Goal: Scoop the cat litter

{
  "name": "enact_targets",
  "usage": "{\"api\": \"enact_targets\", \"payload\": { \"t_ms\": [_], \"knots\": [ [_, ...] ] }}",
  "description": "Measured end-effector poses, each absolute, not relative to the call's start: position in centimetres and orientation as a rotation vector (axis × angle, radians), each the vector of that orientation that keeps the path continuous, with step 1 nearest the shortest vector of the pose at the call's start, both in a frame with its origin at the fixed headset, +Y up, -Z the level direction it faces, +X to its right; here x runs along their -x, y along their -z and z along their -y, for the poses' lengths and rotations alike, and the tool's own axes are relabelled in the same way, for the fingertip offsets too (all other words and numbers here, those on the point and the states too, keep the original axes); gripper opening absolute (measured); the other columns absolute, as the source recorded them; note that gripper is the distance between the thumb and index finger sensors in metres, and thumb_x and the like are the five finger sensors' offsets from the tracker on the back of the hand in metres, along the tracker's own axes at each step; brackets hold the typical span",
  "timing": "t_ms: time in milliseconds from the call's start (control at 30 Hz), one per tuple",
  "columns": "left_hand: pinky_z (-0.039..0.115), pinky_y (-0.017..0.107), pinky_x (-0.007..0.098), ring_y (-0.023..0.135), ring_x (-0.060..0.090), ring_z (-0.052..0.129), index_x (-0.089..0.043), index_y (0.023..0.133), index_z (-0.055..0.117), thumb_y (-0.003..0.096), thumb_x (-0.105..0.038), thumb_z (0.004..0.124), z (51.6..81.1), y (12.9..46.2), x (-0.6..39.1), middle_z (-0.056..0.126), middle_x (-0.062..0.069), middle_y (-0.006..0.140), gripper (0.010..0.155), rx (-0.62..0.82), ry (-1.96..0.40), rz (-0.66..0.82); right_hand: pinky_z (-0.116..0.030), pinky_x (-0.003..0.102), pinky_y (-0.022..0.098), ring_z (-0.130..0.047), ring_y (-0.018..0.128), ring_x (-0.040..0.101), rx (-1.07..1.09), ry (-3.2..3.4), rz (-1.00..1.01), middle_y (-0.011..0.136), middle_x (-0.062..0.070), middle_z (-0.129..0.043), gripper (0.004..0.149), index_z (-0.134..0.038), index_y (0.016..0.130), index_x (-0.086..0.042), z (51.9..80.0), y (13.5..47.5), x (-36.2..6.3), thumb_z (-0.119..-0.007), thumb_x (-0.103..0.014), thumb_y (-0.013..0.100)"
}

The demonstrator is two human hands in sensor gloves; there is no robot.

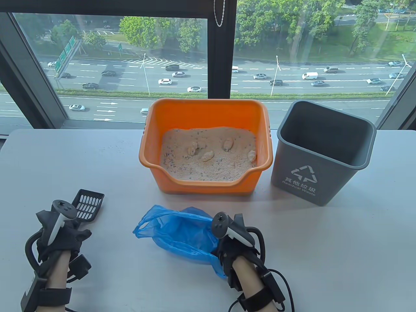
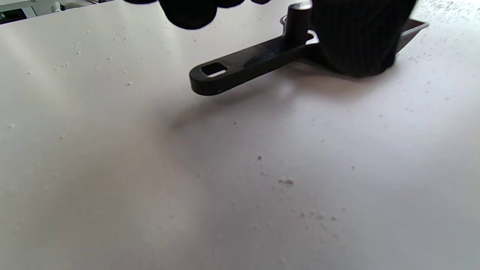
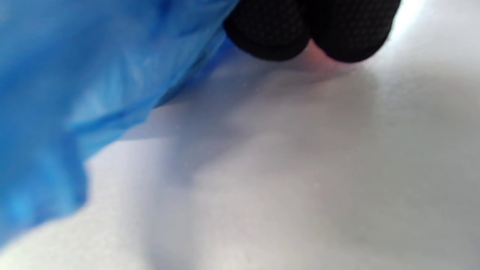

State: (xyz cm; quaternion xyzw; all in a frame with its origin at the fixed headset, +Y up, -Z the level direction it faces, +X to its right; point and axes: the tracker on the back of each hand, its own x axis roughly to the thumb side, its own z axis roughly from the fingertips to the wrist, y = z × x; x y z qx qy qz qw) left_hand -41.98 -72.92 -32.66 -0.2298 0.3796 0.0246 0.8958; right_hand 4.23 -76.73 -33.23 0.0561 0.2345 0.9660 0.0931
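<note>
An orange litter box (image 1: 152,152) holds sandy litter (image 1: 208,162) with several pale clumps (image 1: 227,144) in it. A black slotted scoop (image 1: 87,205) lies on the table at the left. My left hand (image 1: 73,232) is over its handle (image 2: 243,65). In the left wrist view one gloved finger (image 2: 356,41) rests on the scoop's neck, and the other fingertips (image 2: 191,13) hang above, apart from the handle. My right hand (image 1: 224,248) holds the right edge of a crumpled blue plastic bag (image 1: 175,232), fingertips (image 3: 270,35) together beside the bag (image 3: 75,75).
A grey waste bin (image 1: 321,152), open and empty, stands to the right of the litter box. Litter grains are scattered on the white table (image 2: 285,182). A window runs along the table's far edge.
</note>
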Motion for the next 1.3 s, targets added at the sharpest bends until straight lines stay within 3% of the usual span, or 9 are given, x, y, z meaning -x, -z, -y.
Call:
{"api": "enact_targets", "payload": {
  "t_ms": [133, 267, 433, 600, 700, 767, 1000, 1133, 1300],
  "knots": [
    [0.049, 0.075, 0.051, 0.097, 0.031, 0.057, -0.032, 0.112, 0.043, 0.0459, -0.053, 0.081, 74.8, 32.9, 43.1, 0.044, 0.006, 0.106, 0.079, 0.504, -0.038, -0.859, -0.076, 0.032, 0.037, -0.081, 0.043, 0.008, -0.168, -2.861, -0.699, 0.091, 0.024, -0.051, 0.083, -0.048, 0.1, -0.014, 76.8, 33.3, -4.3, -0.092, -0.04, 0.034],
    [0.053, 0.074, 0.048, 0.094, 0.027, 0.061, -0.036, 0.1, 0.061, 0.0481, -0.048, 0.08, 75.1, 33.2, 43.6, 0.05, 0.002, 0.101, 0.057, 0.438, -0.049, -0.887, -0.076, 0.032, 0.036, -0.081, 0.043, 0.008, -0.17, -2.859, -0.7, 0.091, 0.024, -0.051, 0.083, -0.048, 0.1, -0.014, 76.8, 33.3, -4.3, -0.092, -0.039, 0.034],
    [0.05, 0.075, 0.048, 0.097, 0.029, 0.056, -0.036, 0.097, 0.058, 0.048, -0.05, 0.075, 74.7, 33.0, 42.9, 0.039, -0.002, 0.104, 0.054, 0.485, -0.146, -0.764, -0.076, 0.031, 0.037, -0.081, 0.044, 0.008, -0.169, -2.854, -0.707, 0.091, 0.024, -0.05, 0.083, -0.047, 0.1, -0.014, 76.9, 33.3, -4.3, -0.091, -0.039, 0.034],
    [0.056, 0.073, 0.051, 0.096, 0.032, 0.067, -0.038, 0.096, 0.054, 0.0472, -0.05, 0.073, 71.2, 31.9, 40.2, 0.043, -0.005, 0.108, 0.054, 0.407, -0.202, -0.558, -0.076, 0.031, 0.037, -0.081, 0.044, 0.008, -0.17, -2.849, -0.71, 0.091, 0.024, -0.05, 0.083, -0.047, 0.1, -0.014, 76.9, 33.3, -4.3, -0.091, -0.039, 0.034],
    [0.066, 0.068, 0.048, 0.087, 0.027, 0.081, -0.039, 0.096, 0.053, 0.0476, -0.049, 0.073, 67.7, 30.7, 37.9, 0.06, -0.002, 0.105, 0.054, 0.356, -0.22, -0.424, -0.076, 0.031, 0.037, -0.081, 0.044, 0.008, -0.171, -2.848, -0.711, 0.091, 0.024, -0.049, 0.083, -0.047, 0.1, -0.014, 76.9, 33.3, -4.3, -0.091, -0.039, 0.034],
    [0.072, 0.062, 0.044, 0.073, 0.019, 0.091, -0.034, 0.097, 0.053, 0.0486, -0.047, 0.072, 65.2, 29.8, 36.2, 0.079, 0.0, 0.091, 0.054, 0.321, -0.254, -0.323, -0.076, 0.031, 0.037, -0.081, 0.044, 0.007, -0.171, -2.845, -0.712, 0.091, 0.024, -0.049, 0.083, -0.047, 0.1, -0.014, 76.9, 33.3, -4.3, -0.091, -0.039, 0.034],
    [0.077, 0.047, 0.037, 0.041, 0.007, 0.087, -0.027, 0.099, 0.053, 0.052, -0.049, 0.069, 59.8, 30.0, 28.8, 0.084, -0.004, 0.064, 0.055, 0.299, -0.254, -0.021, -0.076, 0.031, 0.037, -0.08, 0.044, 0.007, -0.171, -2.844, -0.713, 0.091, 0.024, -0.049, 0.083, -0.046, 0.1, -0.014, 76.9, 33.3, -4.4, -0.091, -0.039, 0.035],
    [0.078, 0.04, 0.034, 0.034, 0.004, 0.085, -0.028, 0.104, 0.049, 0.0534, -0.05, 0.065, 58.4, 33.9, 22.8, 0.083, -0.006, 0.061, 0.057, 0.287, -0.126, -0.004, -0.076, 0.031, 0.037, -0.08, 0.044, 0.008, -0.175, -2.833, -0.716, 0.091, 0.024, -0.049, 0.083, -0.046, 0.1, -0.014, 77.1, 33.3, -4.4, -0.091, -0.039, 0.035],
    [0.078, 0.038, 0.032, 0.033, 0.004, 0.084, -0.03, 0.107, 0.048, 0.0531, -0.048, 0.065, 59.3, 39.7, 16.3, 0.083, -0.006, 0.06, 0.06, 0.3, 0.042, -0.059, -0.076, 0.031, 0.037, -0.08, 0.044, 0.008, -0.175, -2.827, -0.715, 0.091, 0.024, -0.049, 0.083, -0.046, 0.1, -0.014, 77.1, 33.4, -4.5, -0.091, -0.039, 0.035]
  ]
}}
